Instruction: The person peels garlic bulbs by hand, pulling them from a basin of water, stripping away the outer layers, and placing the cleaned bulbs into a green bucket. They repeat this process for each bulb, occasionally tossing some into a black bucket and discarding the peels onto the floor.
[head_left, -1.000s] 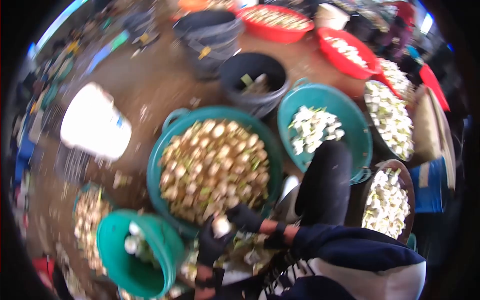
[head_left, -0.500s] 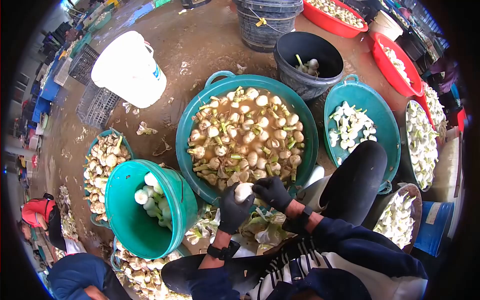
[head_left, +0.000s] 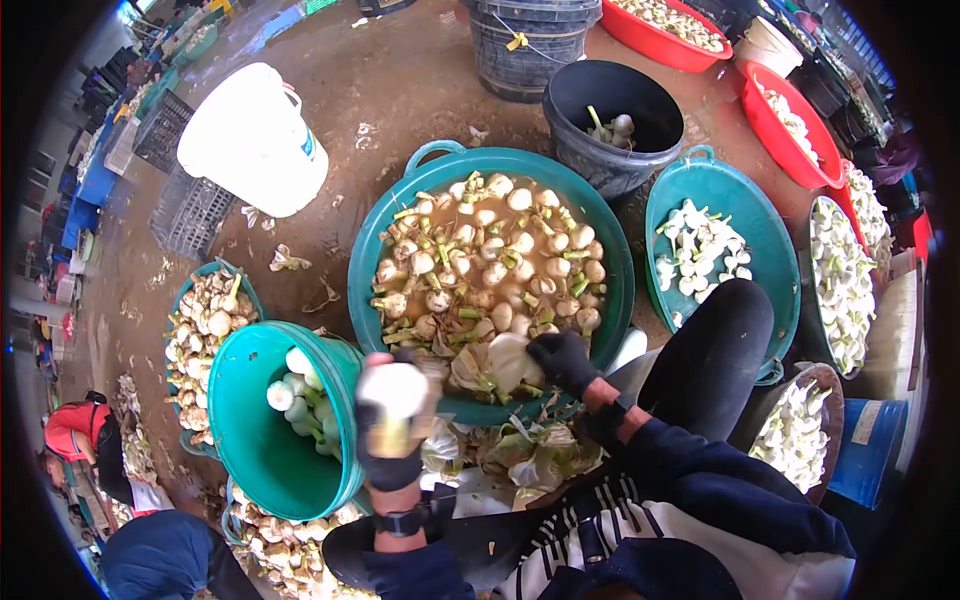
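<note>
My left hand (head_left: 388, 430), black-gloved and motion-blurred, grips a peeled white garlic bulb (head_left: 393, 390) beside the rim of the green bucket (head_left: 232, 425). Several white bulbs (head_left: 308, 405) with stems lie inside that bucket. My right hand (head_left: 563, 362), also gloved, is over the near edge of the large teal tub (head_left: 610, 215), its fingers closed at a pale peeled skin (head_left: 512, 362). Unpeeled bulbs (head_left: 495, 272) float in brown water in the tub. Loose husks (head_left: 535, 455) lie below the tub, near my lap.
A white bucket (head_left: 255, 145) and black crate (head_left: 187, 215) stand back left. A black bucket (head_left: 615, 125) and a teal basin (head_left: 765, 250) of white bulbs are right. Red basins (head_left: 800, 130) stand beyond. Other people (head_left: 165, 555) are at lower left.
My left hand has moved left with the bulb, away from my right hand, toward the green bucket. A pale skin now shows beside my right hand, over the tub.
</note>
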